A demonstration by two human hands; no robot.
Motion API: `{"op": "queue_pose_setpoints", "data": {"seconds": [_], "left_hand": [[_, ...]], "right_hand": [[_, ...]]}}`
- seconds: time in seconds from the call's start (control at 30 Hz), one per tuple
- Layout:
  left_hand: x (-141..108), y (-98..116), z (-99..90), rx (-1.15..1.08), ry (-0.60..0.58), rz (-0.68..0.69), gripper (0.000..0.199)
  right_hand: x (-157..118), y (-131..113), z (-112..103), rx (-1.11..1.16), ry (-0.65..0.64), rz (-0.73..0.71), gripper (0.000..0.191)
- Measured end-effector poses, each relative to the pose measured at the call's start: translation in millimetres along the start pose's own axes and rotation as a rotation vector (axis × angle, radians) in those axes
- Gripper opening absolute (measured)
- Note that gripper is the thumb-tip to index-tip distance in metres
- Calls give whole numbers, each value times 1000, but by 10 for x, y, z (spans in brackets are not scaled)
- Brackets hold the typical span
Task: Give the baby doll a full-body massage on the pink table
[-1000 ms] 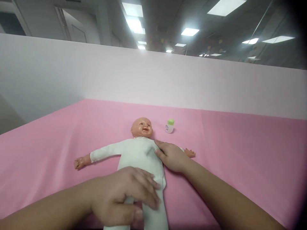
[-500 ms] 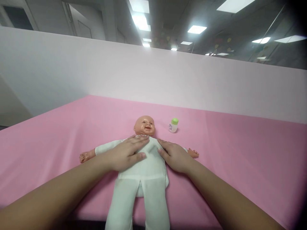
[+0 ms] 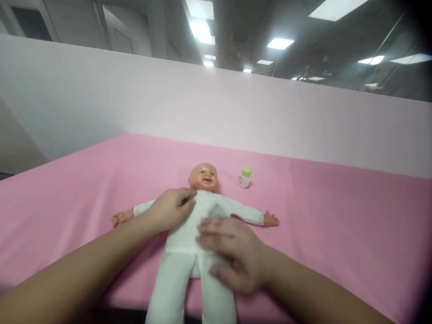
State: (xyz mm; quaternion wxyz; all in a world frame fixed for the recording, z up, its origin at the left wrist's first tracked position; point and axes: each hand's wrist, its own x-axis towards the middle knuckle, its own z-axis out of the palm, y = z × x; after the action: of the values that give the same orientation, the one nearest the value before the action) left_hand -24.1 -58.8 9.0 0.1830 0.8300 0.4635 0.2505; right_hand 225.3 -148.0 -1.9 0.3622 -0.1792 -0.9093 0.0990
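Observation:
A baby doll with a bare plastic head and a white cloth suit lies on its back, arms spread to both sides. My left hand rests on the doll's shoulder and upper chest at the left, fingers stretched towards its neck. Over the doll's lower belly and hip is my right hand, slightly blurred, its fingers extended and apart. Whether it touches the cloth I cannot tell. Neither hand grasps anything. The doll's feet are out of view below.
The doll lies on a pink sheet. A small clear bottle with a green cap stands to the right of the doll's head. Behind the sheet rises a white wall, with glass and reflected ceiling lights above it.
My right hand has left the doll's shoulder at the right and come down over its lower belly, uncovering its arm. The left hand has drawn back a little to the left.

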Motion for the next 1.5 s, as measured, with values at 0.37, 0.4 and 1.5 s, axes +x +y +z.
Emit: {"op": "queue_pose_setpoints", "data": {"seconds": [0.37,0.4,1.5], "left_hand": [[36,-38,76,19,16,-32,47],[33,-30,73,14,14,-29,47],[-26,38,39,66,-210,288,69]], "right_hand": [[38,110,39,-80,-325,304,74],[36,176,19,-101,-317,363,73],[8,427,-147,-131,-98,765,52]]}}
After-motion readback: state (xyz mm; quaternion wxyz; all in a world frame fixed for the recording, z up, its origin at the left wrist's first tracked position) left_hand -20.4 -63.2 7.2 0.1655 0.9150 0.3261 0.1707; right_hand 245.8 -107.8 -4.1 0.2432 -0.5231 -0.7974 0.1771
